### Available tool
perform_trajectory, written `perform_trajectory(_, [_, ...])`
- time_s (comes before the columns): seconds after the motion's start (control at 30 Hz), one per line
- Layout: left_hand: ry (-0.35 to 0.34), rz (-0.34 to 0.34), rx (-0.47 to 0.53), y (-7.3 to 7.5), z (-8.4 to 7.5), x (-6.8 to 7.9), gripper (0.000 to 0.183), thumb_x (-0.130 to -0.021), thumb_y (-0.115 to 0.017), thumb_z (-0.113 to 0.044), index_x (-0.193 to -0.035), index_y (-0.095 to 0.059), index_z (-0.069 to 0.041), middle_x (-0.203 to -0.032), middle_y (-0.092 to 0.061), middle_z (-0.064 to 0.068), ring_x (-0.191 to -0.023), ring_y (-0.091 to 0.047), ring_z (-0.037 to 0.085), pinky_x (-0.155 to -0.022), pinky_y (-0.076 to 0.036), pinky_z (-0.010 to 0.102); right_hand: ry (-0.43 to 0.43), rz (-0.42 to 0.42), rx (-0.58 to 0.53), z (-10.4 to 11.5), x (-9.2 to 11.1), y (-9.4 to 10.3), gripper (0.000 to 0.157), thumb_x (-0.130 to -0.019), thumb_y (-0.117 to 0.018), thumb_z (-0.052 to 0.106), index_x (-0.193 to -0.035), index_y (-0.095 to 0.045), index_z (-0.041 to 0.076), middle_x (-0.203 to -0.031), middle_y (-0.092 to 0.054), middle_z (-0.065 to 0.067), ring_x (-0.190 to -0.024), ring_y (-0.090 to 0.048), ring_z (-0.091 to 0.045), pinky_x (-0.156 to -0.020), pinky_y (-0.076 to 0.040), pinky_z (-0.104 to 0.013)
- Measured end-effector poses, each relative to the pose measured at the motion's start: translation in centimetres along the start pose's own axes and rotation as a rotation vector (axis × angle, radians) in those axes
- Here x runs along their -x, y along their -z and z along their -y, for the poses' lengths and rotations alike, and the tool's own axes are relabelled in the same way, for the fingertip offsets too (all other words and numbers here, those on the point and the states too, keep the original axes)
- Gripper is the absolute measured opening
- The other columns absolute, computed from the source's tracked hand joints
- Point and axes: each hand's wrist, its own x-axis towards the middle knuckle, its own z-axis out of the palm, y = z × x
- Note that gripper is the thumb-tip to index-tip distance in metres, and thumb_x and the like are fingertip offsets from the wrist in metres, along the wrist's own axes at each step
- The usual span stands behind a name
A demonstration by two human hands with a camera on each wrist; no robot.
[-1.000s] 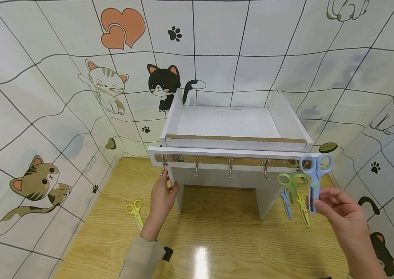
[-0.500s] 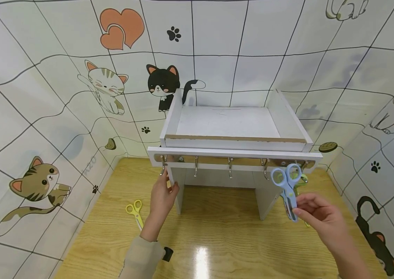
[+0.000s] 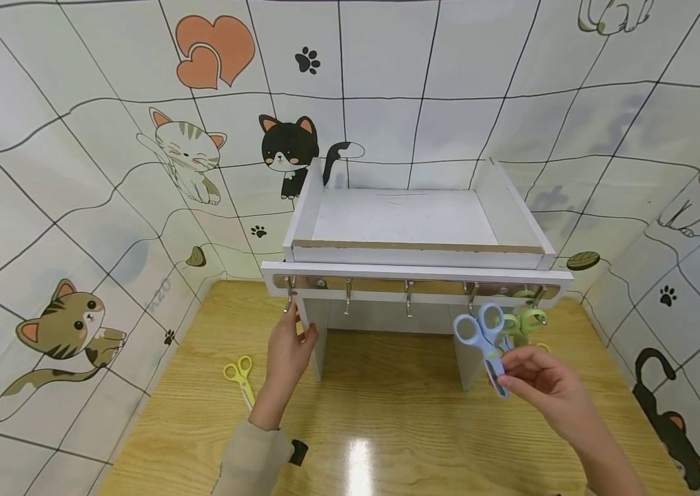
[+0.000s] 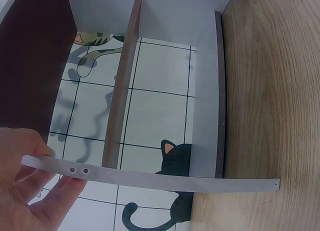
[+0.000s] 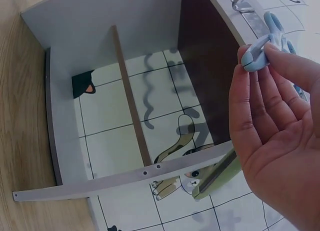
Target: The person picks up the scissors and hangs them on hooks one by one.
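In the head view my right hand (image 3: 542, 393) pinches light blue scissors (image 3: 480, 337) by the blade end. Their handle loops point up, just below a metal hook (image 3: 472, 296) right of the rack's middle. The right wrist view shows thumb and fingertips on the blue tip. My left hand (image 3: 288, 351) grips the left side panel (image 4: 150, 181) of a white shelf (image 3: 412, 256), thumb on one face and fingers on the other. Green scissors (image 3: 520, 324) hang at the rack's right end, partly behind the blue pair.
Yellow scissors (image 3: 240, 375) lie on the wooden table (image 3: 387, 427) left of the shelf. More blue and yellow scissors show partly behind my right hand. Several hooks line the shelf's front rail (image 3: 325, 282). A cat-patterned cloth (image 3: 412, 103) surrounds the table.
My right hand has carried the blue scissors leftward, from in front of the green pair to below the hook right of the middle. The scissors now tilt more. My left hand stays put.
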Motion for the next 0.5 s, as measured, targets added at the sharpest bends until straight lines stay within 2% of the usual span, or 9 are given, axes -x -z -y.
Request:
perform_trajectory(0.17, [-0.003, -0.002, 0.001, 0.0, 0.0, 0.0, 0.050, -0.092, -0.061, -0.002, -0.141, -0.049, -0.006, -0.127, -0.061, 0.024, -0.122, -0.060, 0.044, -0.085, -0.063, 0.048, -0.016, 0.001, 0.026, -0.2, -0.1, -0.3, 0.033, -0.088, -0.052, -0.024, -0.109, -0.061, 0.000, -0.100, -0.071, 0.006, -0.085, -0.069, -0.004, -0.067, -0.061, -0.019])
perform_trajectory(0.4, [-0.015, -0.003, -0.007, -0.1, 0.1, -0.1, 0.051, -0.092, -0.061, -0.001, -0.141, -0.048, -0.006, -0.127, -0.061, 0.025, -0.122, -0.061, 0.043, -0.084, -0.064, 0.047, 0.076, 0.043, -0.073, -1.1, -0.4, -0.4, 0.036, -0.086, -0.049, -0.029, -0.112, -0.060, -0.007, -0.104, -0.071, -0.001, -0.085, -0.071, -0.010, -0.069, -0.062, -0.019])
perform_trajectory(0.5, [-0.015, -0.005, -0.008, -0.1, 0.1, -0.1, 0.052, -0.092, -0.061, -0.001, -0.142, -0.048, -0.007, -0.128, -0.061, 0.024, -0.122, -0.061, 0.043, -0.084, -0.064, 0.047, 0.067, 0.044, -0.060, -1.4, -0.3, -0.3, 0.036, -0.085, -0.049, -0.029, -0.111, -0.060, -0.006, -0.104, -0.071, 0.000, -0.085, -0.071, -0.009, -0.069, -0.062, -0.019])
